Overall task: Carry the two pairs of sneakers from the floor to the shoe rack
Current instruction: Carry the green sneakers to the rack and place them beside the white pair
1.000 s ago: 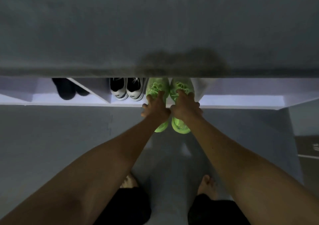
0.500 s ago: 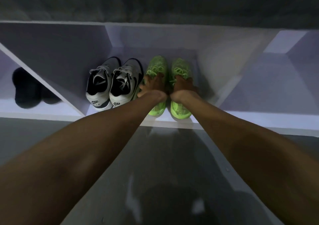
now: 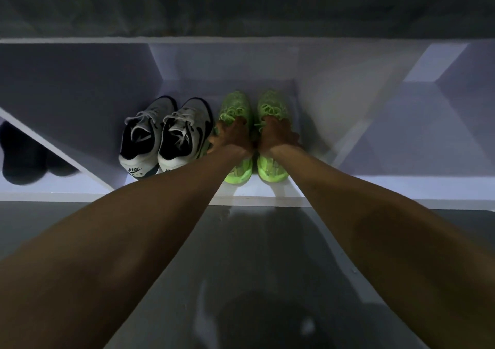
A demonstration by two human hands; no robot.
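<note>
Two neon green sneakers stand side by side in the middle compartment of the white shoe rack (image 3: 257,201), toes pointing to the back. My left hand (image 3: 233,135) grips the left green sneaker (image 3: 235,104) at its collar. My right hand (image 3: 277,134) grips the right green sneaker (image 3: 272,104) the same way. Just left of them, in the same compartment, sits a white and black pair of sneakers (image 3: 163,137), heels toward me. The green heels rest close to the shelf's front edge.
A slanted white divider (image 3: 61,150) bounds the compartment on the left; behind it lies a dark shoe (image 3: 21,155). Another slanted divider (image 3: 375,118) stands on the right, with a bare compartment beyond. Grey glossy floor (image 3: 254,268) lies in front of the rack.
The green sneakers have gone from hanging over the shelf's front edge to standing inside the compartment. The view has dropped lower and closer to the rack. Both hands still hold them.
</note>
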